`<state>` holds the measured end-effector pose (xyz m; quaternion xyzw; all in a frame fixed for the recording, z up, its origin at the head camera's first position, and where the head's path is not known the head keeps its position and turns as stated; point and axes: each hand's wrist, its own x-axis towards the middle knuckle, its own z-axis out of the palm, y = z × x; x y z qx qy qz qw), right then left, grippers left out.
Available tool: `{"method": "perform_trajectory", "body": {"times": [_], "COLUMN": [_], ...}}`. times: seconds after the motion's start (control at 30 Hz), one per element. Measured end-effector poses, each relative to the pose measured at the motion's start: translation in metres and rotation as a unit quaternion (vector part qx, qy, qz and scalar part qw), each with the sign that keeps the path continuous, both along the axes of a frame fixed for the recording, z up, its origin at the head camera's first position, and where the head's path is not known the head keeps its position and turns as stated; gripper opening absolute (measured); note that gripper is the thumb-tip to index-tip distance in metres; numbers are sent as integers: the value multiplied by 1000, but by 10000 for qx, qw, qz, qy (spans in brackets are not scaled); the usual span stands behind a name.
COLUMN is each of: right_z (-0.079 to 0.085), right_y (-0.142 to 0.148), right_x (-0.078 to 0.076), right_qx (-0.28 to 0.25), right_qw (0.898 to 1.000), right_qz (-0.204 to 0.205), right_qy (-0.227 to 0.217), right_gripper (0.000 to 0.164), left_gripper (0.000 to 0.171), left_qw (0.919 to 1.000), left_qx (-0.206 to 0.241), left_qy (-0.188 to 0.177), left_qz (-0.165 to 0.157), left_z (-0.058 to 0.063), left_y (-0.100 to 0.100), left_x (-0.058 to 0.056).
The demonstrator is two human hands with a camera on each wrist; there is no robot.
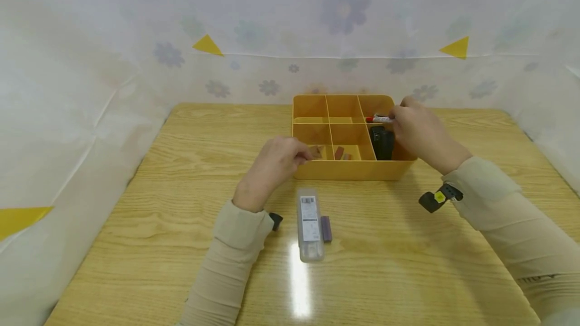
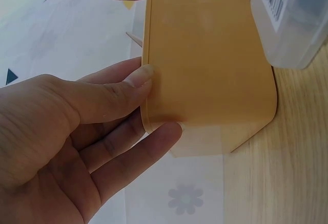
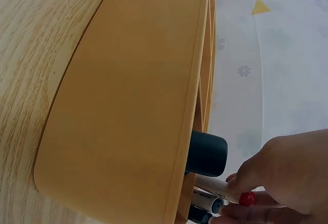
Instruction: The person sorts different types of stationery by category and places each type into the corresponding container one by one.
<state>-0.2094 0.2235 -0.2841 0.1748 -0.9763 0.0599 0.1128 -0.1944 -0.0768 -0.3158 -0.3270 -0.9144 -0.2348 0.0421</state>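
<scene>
A yellow six-compartment organizer box [image 1: 353,170] stands on the table. My left hand [image 1: 276,165] pinches its front left rim; in the left wrist view the thumb of that hand [image 2: 56,131] presses the outer wall. At the back right compartment, my right hand [image 1: 419,132] holds a white marker with a red end [image 3: 218,187]. Beside it in the right wrist view is a second marker with a dark end [image 3: 205,201]. A black object [image 1: 382,142] of unclear kind stands in the front right compartment, partly hidden by the wall.
Small brown pieces [image 1: 317,152] lie in the front left compartment, and a reddish block [image 1: 339,153] in the front middle one. Nearer me are a clear plastic case [image 1: 310,250] with a barcode label and a purple block [image 1: 326,229]. A patterned white curtain [image 1: 281,24] hangs behind.
</scene>
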Motion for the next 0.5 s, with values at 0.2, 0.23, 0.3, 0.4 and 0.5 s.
{"method": "perform_trajectory", "body": {"times": [0.2, 0.23, 0.3, 0.4, 0.5], "right_z": [-3, -3, -4, -5, -6], "right_y": [0, 0, 0, 1, 1], "right_x": [-1, -1, 0, 0, 1], "right_qx": [-56, -66, -84, -50, -20], "right_qw": [10000, 10000, 10000, 10000, 9999], "right_qz": [27, 19, 29, 59, 58], "right_qy": [11, -1, -5, 36, 90], "right_gripper": [12, 12, 12, 14, 16], "left_gripper": [11, 11, 11, 11, 11], "left_qw": [10000, 10000, 9999, 9999, 9999], "left_qx": [36, 40, 57, 72, 54], "left_qy": [-45, -61, -92, -147, -129], "left_qz": [7, 11, 11, 13, 16], "left_z": [1, 1, 1, 1, 1], "left_y": [0, 0, 0, 0, 0], "left_x": [1, 1, 1, 1, 1]}}
